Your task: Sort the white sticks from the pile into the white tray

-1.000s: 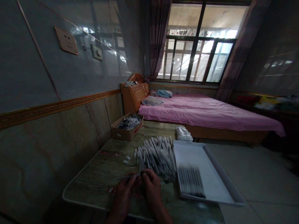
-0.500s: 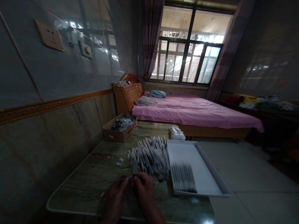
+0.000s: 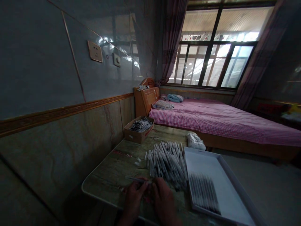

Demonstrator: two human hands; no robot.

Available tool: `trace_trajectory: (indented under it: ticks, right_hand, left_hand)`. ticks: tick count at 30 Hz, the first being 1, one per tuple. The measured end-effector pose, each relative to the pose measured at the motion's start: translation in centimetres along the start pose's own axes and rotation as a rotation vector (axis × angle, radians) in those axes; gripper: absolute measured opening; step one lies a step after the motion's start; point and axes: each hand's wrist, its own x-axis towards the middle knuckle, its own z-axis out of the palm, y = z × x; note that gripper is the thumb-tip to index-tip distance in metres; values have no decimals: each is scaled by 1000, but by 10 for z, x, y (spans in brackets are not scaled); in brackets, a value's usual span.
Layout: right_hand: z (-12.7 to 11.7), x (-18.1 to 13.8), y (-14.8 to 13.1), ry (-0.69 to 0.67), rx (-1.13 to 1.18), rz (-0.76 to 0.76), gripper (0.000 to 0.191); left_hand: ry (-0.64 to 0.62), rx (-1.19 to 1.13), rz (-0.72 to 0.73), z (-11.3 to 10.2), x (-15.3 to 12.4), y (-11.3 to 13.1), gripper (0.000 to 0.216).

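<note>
My left hand [image 3: 134, 201] is shut on a thin dark-tipped pen refill [image 3: 135, 179], which points left over the tabletop. My right hand [image 3: 164, 201] sits close beside it, fingers curled, and blur hides whether it grips anything. Just beyond both hands lies a heap of white plastic pen tubes [image 3: 166, 164]. On their left are a few small white pieces [image 3: 137, 161]. To the right, a white tray [image 3: 213, 182] holds a neat row of dark-tipped pens [image 3: 203, 193].
The patterned table [image 3: 103, 179] ends in a rounded edge near my hands, with a tiled wall along its left. A cardboard box [image 3: 138, 130] of pens stands at the far end, beside a white bag [image 3: 196, 142]. Behind them is a bed with a pink checked sheet [image 3: 223, 122].
The whole view has swung, so the room and table sit further right and tilted. My hands stay together around the refill.
</note>
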Motion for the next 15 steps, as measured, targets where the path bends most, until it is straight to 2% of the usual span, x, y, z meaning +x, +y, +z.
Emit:
trace_trajectory:
  ticks: [4,8,10,13,15]
  right_hand:
    - [0,-6,20,13,-126,-107,38]
    - [5,-12,39,60,-219,-273,36]
    - [7,-12,42,23,-206,-254,36]
    - [5,-10,37,-55,-131,-132,38]
    - [3,-9,32,-52,-62,-43,40]
  left_hand:
    - [-46,46,-12,3,-3,0,41]
    - [-92,45,-20,6,-6,3,42]
    - [-89,43,-17,7,-7,3,44]
    - [-74,26,-16,6,-6,3,46]
    - [-57,5,-15,5,-5,1,48]
